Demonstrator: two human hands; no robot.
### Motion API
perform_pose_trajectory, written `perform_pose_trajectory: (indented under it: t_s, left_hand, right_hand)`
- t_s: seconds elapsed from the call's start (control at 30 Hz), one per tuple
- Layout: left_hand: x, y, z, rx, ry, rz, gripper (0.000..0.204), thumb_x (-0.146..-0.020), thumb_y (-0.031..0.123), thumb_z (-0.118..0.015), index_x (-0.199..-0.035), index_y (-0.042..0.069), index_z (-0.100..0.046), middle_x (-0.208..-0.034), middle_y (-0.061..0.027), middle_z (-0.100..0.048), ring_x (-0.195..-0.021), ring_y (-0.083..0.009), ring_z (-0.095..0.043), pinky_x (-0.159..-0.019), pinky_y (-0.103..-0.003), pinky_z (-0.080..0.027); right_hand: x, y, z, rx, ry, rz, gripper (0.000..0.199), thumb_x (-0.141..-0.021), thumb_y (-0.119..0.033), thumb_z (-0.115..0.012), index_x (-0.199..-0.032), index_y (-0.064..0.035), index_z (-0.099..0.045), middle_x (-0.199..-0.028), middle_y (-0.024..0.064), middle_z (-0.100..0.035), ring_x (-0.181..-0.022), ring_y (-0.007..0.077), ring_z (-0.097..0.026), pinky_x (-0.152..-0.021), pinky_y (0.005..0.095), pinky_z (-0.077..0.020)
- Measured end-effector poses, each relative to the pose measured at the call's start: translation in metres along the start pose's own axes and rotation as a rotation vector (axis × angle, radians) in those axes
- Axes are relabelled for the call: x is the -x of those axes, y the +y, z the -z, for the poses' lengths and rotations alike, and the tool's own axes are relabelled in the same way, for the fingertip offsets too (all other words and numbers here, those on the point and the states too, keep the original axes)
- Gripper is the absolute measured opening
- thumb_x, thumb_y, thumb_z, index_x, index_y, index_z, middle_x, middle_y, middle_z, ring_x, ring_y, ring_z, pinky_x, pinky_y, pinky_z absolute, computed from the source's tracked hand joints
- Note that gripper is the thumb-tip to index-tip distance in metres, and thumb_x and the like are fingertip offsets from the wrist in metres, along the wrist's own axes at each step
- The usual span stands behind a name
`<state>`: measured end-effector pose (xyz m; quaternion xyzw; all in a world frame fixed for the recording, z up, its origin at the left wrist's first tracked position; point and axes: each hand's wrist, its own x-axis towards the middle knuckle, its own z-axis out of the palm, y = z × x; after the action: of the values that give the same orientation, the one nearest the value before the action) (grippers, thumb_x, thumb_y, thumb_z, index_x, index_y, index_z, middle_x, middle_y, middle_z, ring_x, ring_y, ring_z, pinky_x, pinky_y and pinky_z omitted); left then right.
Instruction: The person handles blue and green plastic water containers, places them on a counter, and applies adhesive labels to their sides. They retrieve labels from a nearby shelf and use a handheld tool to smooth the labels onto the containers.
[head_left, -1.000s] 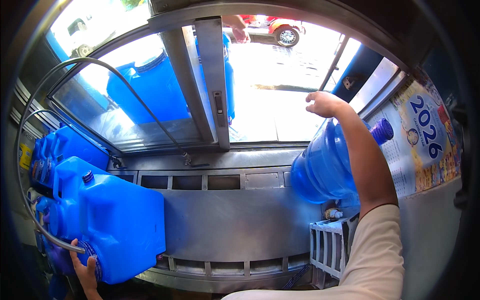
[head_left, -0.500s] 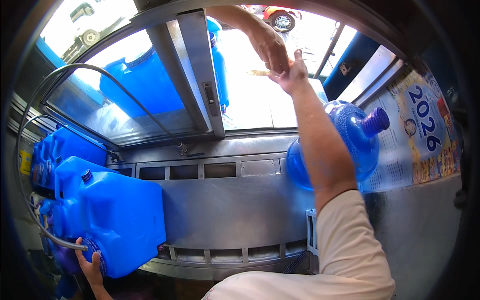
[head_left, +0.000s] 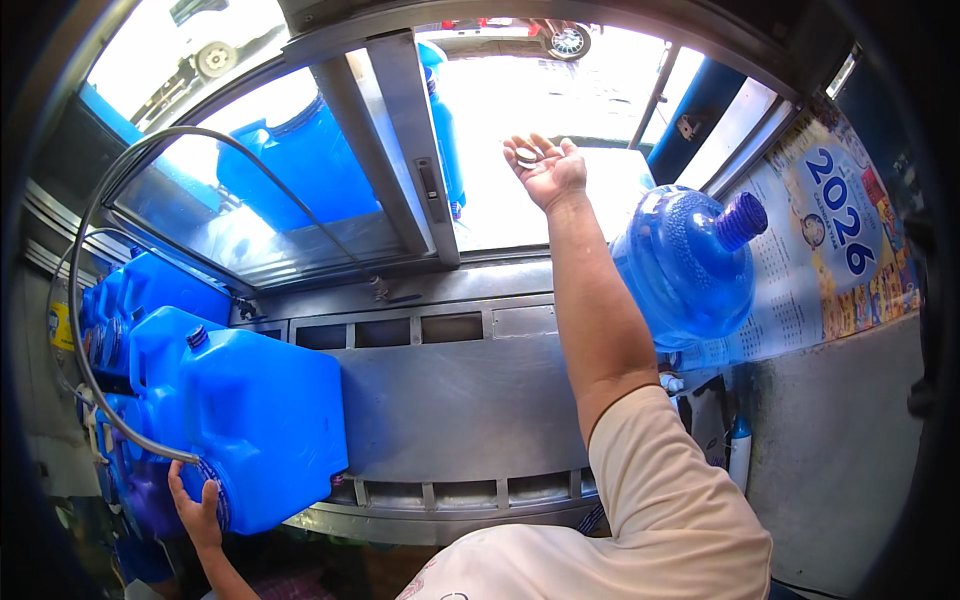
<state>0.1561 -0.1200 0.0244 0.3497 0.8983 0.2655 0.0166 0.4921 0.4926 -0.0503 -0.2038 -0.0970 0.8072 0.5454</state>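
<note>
My right hand (head_left: 553, 180) reaches through the open window, palm up with fingers loosely curled, carrying coins (head_left: 527, 156). Close to my left side, a blue square water container (head_left: 270, 420) lies tilted on the steel counter (head_left: 440, 410). A grey hose (head_left: 135, 437) arches over from behind and ends at its large ribbed cap (head_left: 212, 490). My left hand (head_left: 198, 510) rests against that cap and the hose end, thumb and fingers apart. Right of my right forearm stands a round, clear blue water bottle (head_left: 685, 270) with a dark blue cap.
A sliding glass window (head_left: 270, 200) stands left of the opening, with more blue containers (head_left: 300, 170) beyond it. Other blue containers (head_left: 165, 290) crowd the far left. A wall calendar (head_left: 820, 240) hangs at right. A small tap (head_left: 380, 288) sits along the sill.
Another person's hand, which met my right hand outside the window, has gone from view. My right hand has turned open with coins showing and shifted slightly left. My left hand stays at the cap.
</note>
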Motion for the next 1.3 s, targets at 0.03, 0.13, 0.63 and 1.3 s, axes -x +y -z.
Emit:
perform_pose_trajectory:
  t_s: [0.03, 0.13, 0.63, 1.3]
  left_hand:
    - [0.0, 0.0, 0.0, -0.003, 0.007, -0.001, 0.083, -0.08, 0.057, -0.067, -0.135, 0.0, -0.043, -0.135, -0.015, -0.047, -0.129, -0.0289, -0.041, -0.111, -0.04, -0.025]
    - [0.001, 0.009, -0.001, 0.0, 0.013, -0.001, 0.082, -0.079, 0.057, -0.068, -0.135, 0.001, -0.044, -0.135, -0.0149, -0.047, -0.129, -0.0292, -0.041, -0.11, -0.04, -0.026]
    - [0.004, 0.01, 0.001, -0.123, 0.191, -0.232, 0.072, -0.081, 0.054, -0.067, -0.129, 0.002, -0.05, -0.137, -0.017, -0.048, -0.128, -0.0339, -0.044, -0.109, -0.044, -0.031]
    - [-0.065, 0.242, -0.305, 2.471, -0.951, 0.482, 0.041, -0.102, 0.036, -0.036, -0.098, 0.005, -0.062, -0.105, -0.0153, -0.061, -0.105, -0.0292, -0.058, -0.094, -0.04, -0.049]
  right_hand:
    - [0.002, 0.002, 0.001, 0.024, -0.007, -0.01, 0.041, -0.099, -0.026, -0.021, -0.123, 0.0032, -0.038, -0.117, 0.0298, -0.047, -0.108, 0.0411, -0.051, -0.093, 0.0504, -0.0478]
    - [0.007, 0.009, 0.009, 0.127, -0.072, 0.007, 0.043, -0.087, -0.001, -0.033, -0.13, -0.001, -0.033, -0.119, 0.0299, -0.046, -0.108, 0.0396, -0.053, -0.092, 0.0473, -0.0498]
    - [0.048, 0.061, 0.007, 0.234, -0.12, -0.132, 0.035, -0.096, -0.005, -0.034, -0.131, -0.0012, -0.032, -0.118, 0.0247, -0.052, -0.108, 0.0359, -0.058, -0.089, 0.0454, -0.0529]
    - [0.2, 0.168, -0.027, 1.731, -0.656, 0.29, 0.026, -0.086, -0.02, -0.061, -0.103, -0.0003, -0.066, -0.101, 0.0174, -0.067, -0.098, 0.0301, -0.063, -0.09, 0.0354, -0.0472]
